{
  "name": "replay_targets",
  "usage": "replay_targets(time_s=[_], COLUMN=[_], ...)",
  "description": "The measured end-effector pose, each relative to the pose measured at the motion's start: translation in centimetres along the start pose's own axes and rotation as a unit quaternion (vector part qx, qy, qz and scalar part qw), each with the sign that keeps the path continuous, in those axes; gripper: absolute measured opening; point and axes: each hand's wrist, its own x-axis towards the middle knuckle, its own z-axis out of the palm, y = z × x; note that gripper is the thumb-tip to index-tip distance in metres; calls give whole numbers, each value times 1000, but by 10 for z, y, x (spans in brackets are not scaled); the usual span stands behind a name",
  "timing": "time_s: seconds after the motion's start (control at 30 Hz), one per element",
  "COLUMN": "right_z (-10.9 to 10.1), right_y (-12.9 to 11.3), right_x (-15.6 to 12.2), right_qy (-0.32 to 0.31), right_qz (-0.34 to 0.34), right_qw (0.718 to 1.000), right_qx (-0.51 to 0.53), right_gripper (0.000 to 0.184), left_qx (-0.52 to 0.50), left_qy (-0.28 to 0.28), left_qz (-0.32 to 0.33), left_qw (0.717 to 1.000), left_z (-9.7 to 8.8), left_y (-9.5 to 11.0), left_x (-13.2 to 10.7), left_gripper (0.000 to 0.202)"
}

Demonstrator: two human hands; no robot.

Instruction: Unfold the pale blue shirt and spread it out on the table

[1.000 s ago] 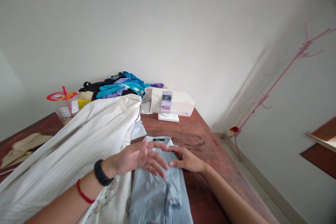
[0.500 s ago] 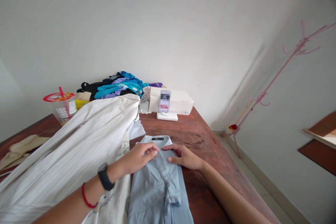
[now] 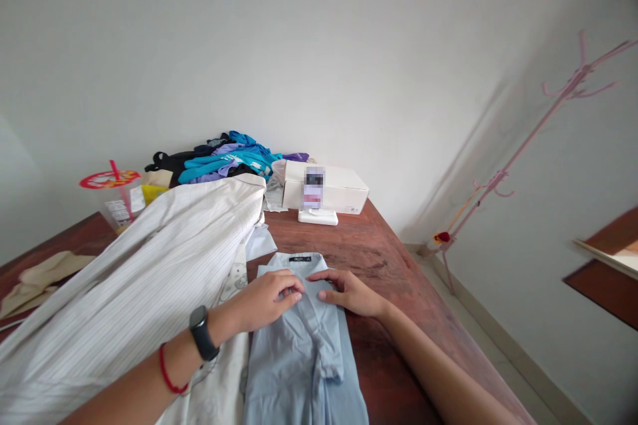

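Note:
A light blue shirt [image 3: 284, 358] lies folded lengthwise on the table, its collar with a black label at the far end and a sleeve laid down its middle. My left hand [image 3: 274, 295] is over the shirt just below the collar, fingers loosely bent and the thumb a little apart. Opposite it, my right hand [image 3: 353, 292] rests at the shirt's right edge, with index finger and thumb spread over the cloth. Neither hand shows cloth pinched in it.
A white striped garment [image 3: 164, 279] covers the table's left part. Behind it are a plastic cup [image 3: 117, 206] with a straw and a pile of clothes [image 3: 224, 163]. A white box [image 3: 343, 189] and a phone on a stand [image 3: 318, 217] stand farther back. A pink coat rack [image 3: 528, 133] leans into view.
My left hand has shifted very slightly right and its thumb has parted a little from the fingers. The right hand and the shirt stay nearly as they were; the view has tilted slightly.

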Motion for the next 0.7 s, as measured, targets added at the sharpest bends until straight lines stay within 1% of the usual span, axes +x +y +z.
replay_targets(time_s=[0.33,0.7], right_z=[-1,-1], right_y=[0,2], right_x=[1,1], right_qy=[5,6], right_qz=[2,-11], right_qw=[1000,1000], right_qx=[-14,-6], right_gripper=[51,49], left_qx=[0,3], left_qy=[-1,0], left_qz=[3,12], left_qw=[1000,1000], left_z=[2,2], left_y=[-3,-3], left_x=[-1,0], left_gripper=[19,20])
